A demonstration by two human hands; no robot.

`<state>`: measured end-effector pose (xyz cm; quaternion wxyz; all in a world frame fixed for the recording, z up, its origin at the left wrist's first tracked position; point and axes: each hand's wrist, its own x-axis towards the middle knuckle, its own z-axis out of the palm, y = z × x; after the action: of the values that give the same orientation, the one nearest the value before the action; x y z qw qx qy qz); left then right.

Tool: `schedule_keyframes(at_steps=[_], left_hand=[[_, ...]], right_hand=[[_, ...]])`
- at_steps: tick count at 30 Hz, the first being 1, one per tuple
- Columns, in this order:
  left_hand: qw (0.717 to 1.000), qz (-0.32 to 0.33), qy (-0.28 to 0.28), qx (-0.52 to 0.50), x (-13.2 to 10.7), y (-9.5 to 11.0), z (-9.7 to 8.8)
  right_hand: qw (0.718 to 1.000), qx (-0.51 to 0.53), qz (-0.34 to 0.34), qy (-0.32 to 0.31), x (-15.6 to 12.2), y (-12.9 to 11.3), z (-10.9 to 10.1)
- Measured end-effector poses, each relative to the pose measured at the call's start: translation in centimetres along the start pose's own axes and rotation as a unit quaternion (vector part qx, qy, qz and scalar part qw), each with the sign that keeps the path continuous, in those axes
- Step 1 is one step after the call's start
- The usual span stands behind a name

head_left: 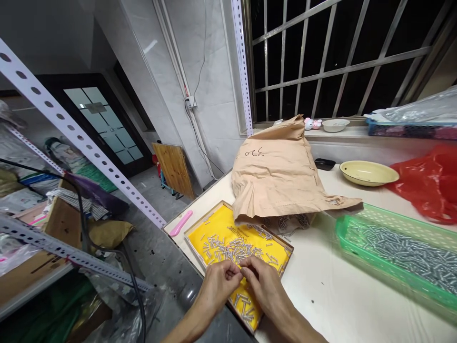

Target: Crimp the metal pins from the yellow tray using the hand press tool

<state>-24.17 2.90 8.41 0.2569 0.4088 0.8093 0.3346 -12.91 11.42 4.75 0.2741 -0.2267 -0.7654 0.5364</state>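
Head view: we work small metal pins over the yellow tray (214, 227).

Our left hand (217, 282) and right hand (262, 282) meet fingertip to fingertip above the tray's near half, pinching what look like pins (232, 250); the pinched piece itself is too small to make out. More pins lie scattered in the tray. Behind it slumps a paper sack (278, 176); to the tray's right sits a green basket (392, 252) of pins.

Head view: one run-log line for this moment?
hands: left and right together over yellow tray | small metal pins on tray | paper sack behind | green basket right
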Motion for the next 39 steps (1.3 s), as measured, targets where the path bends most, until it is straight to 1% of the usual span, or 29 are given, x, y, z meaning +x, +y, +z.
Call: schedule_keyframes(at_steps=[2,5,6,7,8,10,11,13,14,16,19,21,22,24,25,27,28,30,32,35,37,39], left_hand=[[0.998,-0.032,-0.026,-0.040,0.3,-0.4,0.1],[0.981,-0.108,-0.102,-0.126,0.9,-1.0,-0.1],[0.977,-0.118,-0.118,-0.132,1.2,-1.2,-0.3],[0.980,-0.111,-0.120,-0.116,1.5,-1.5,-0.7],[0.987,-0.090,-0.104,-0.079,1.8,-1.8,-1.2],[0.999,-0.022,-0.032,0.036,2.7,-2.5,-2.4],[0.995,0.015,0.011,0.097,3.2,-2.9,-3.1],[0.975,0.061,0.081,0.198,4.3,-3.7,-4.2],[0.964,0.072,0.096,0.238,4.8,-4.1,-4.6],[0.949,0.081,0.086,0.293,5.8,-4.9,-5.1],[0.943,0.093,0.064,0.312,6.7,-5.6,-5.2],[0.955,0.084,0.075,0.275,7.0,-5.9,-5.4],[0.966,0.066,0.077,0.238,7.2,-6.1,-5.6],[0.989,0.012,0.069,0.129,7.4,-6.3,-6.3],[0.996,-0.018,0.058,0.064,7.5,-6.4,-6.6],[0.996,-0.060,0.044,-0.045,7.6,-6.4,-7.4],[0.993,-0.070,0.045,-0.078,7.6,-6.4,-7.7],[0.991,-0.075,0.056,-0.094,7.6,-6.4,-8.2],[0.994,-0.064,0.076,-0.049,7.7,-6.4,-8.5],[0.992,-0.019,0.095,0.075,7.9,-6.6,-8.6],[0.981,0.028,0.095,0.166,7.9,-6.7,-8.3],[0.964,0.083,0.088,0.237,7.7,-6.7,-7.8]], right_hand=[[1.000,-0.002,-0.010,-0.004,-0.1,0.5,0.1],[0.999,-0.024,-0.039,-0.009,-0.2,1.3,-0.1],[0.998,-0.036,-0.055,-0.011,-0.3,1.5,-0.3],[0.996,-0.051,-0.073,-0.012,-0.4,1.7,-0.4],[0.993,-0.069,-0.091,-0.011,-0.4,1.9,-0.7],[0.986,-0.112,-0.121,-0.008,-0.6,2.0,-1.0],[0.982,-0.132,-0.132,-0.008,-0.7,2.0,-1.2],[0.976,-0.161,-0.144,-0.008,-0.8,1.9,-1.4],[0.974,-0.170,-0.148,-0.009,-0.8,1.8,-1.4],[0.971,-0.182,-0.155,-0.015,-0.8,1.7,-1.5],[0.967,-0.195,-0.161,-0.017,-0.8,1.7,-1.6],[0.965,-0.204,-0.166,-0.009,-0.9,1.7,-1.7],[0.963,-0.209,-0.170,-0.004,-1.0,1.8,-1.7],[0.961,-0.212,-0.178,0.002,-1.2,2.2,-1.8],[0.960,-0.212,-0.181,0.005,-1.2,2.4,-1.8],[0.961,-0.207,-0.185,0.006,-1.3,2.8,-1.8],[0.961,-0.205,-0.186,0.007,-1.4,3.1,-1.8],[0.961,-0.204,-0.187,0.013,-1.5,3.4,-1.7],[0.961,-0.204,-0.187,0.021,-1.5,3.7,-1.6],[0.960,-0.207,-0.186,0.034,-1.5,3.8,-1.4],[0.959,-0.210,-0.187,0.042,-1.5,3.8,-1.3],[0.958,-0.212,-0.189,0.045,-1.5,3.8,-1.2]])
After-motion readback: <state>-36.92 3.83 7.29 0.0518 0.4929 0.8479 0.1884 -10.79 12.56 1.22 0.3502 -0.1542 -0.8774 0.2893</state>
